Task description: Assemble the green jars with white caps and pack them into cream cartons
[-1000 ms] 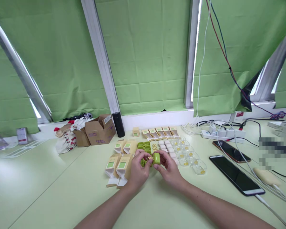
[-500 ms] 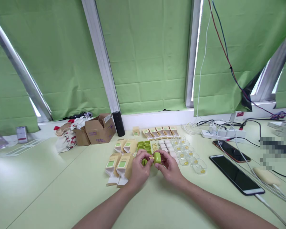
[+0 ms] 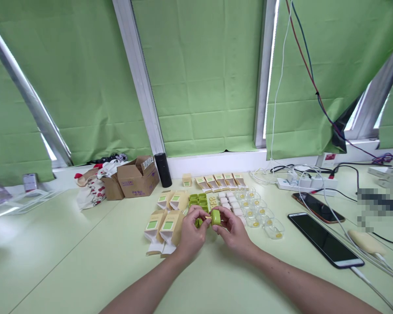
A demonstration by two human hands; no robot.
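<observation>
In the head view, my right hand [image 3: 234, 229] is closed around a small glossy green case [image 3: 215, 217], holding it by its right side. My left hand [image 3: 193, 230] pinches a small yellow piece [image 3: 208, 217] against the case's left side; whether the two are joined I cannot tell. Behind my hands stand rows of open green cases [image 3: 198, 198], small yellow pieces [image 3: 212, 201], white rounded blocks [image 3: 223, 200] and clear plastic cups [image 3: 275, 229] with yellow spots at their bottoms.
Open kraft-paper boxes [image 3: 154, 224] with green labels lie left of my hands, and more kraft boxes [image 3: 220, 181] line the back. A cardboard box [image 3: 136, 181] and a black cylinder [image 3: 163, 170] stand behind. Phones [image 3: 325, 239], cables and a power strip [image 3: 308, 185] occupy the right.
Both hands stay almost in place. The green case has shifted and turned very slightly between my fingers.
</observation>
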